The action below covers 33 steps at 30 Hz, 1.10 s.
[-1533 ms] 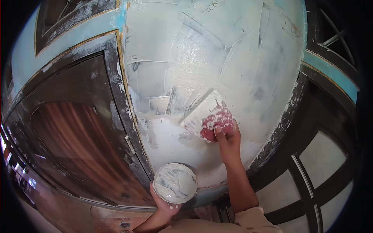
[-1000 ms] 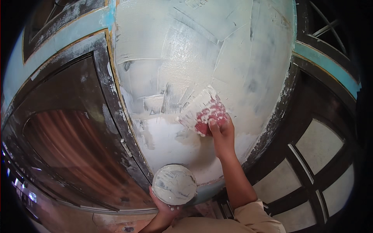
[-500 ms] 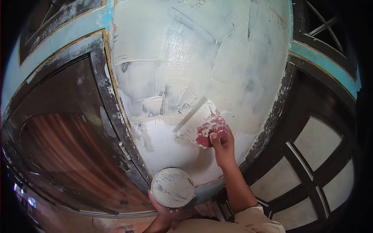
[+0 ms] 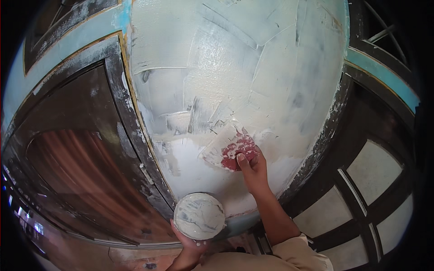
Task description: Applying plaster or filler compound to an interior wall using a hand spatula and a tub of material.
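Note:
My right hand [image 4: 254,168] grips a red putty scraper [image 4: 229,147] smeared with white filler, its blade pressed flat on the wall [image 4: 235,67] just left of the hand. The wall strip is coated in streaky white putty, with a wetter, brighter patch [image 4: 190,165] below the blade. My left hand [image 4: 190,246] holds a round white dish [image 4: 199,216] from below, low in the picture, close to the wall's lower part. The dish is coated with white putty.
A dark wooden window frame [image 4: 131,131] with a reddish curtain [image 4: 81,176] behind glass stands to the left. Dark glazed panes with black bars [image 4: 361,194] stand to the right. Pale blue painted bands [image 4: 384,77] run above both.
The scraper and my right hand have slid down and slightly left across the wall, spreading the putty. The dish in my left hand has stayed about where it was.

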Each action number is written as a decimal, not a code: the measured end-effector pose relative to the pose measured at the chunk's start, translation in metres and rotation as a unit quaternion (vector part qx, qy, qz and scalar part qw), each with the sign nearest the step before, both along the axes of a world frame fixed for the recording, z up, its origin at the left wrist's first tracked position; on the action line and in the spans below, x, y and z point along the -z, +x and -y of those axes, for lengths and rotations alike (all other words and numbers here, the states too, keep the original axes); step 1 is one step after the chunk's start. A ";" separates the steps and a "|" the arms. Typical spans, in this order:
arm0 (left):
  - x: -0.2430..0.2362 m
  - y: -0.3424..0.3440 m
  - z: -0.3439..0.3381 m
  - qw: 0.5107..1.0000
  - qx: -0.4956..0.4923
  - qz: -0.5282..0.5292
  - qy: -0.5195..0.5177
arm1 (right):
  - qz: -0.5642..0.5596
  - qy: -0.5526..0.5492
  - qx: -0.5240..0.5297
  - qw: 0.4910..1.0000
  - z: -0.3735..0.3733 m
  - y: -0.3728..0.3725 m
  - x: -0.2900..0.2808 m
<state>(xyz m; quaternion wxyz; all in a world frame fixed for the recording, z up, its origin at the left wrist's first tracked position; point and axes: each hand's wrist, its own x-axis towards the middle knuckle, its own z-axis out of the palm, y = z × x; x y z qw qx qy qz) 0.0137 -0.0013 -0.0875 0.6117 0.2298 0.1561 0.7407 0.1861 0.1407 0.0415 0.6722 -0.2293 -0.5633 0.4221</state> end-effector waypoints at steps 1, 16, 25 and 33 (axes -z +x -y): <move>-0.005 0.004 0.003 0.990 -0.044 -0.108 0.081 | -0.002 -0.014 -0.003 1.000 -0.006 0.001 0.005; 0.006 0.008 -0.019 0.991 0.063 0.078 -0.083 | -0.003 0.004 0.003 1.000 -0.006 -0.007 -0.007; -0.003 0.011 -0.018 0.993 0.064 0.072 -0.071 | 0.033 0.019 0.005 0.999 0.007 -0.013 -0.035; 0.003 0.006 -0.020 0.995 0.054 0.054 -0.060 | -0.025 0.025 0.011 0.999 0.007 -0.015 -0.020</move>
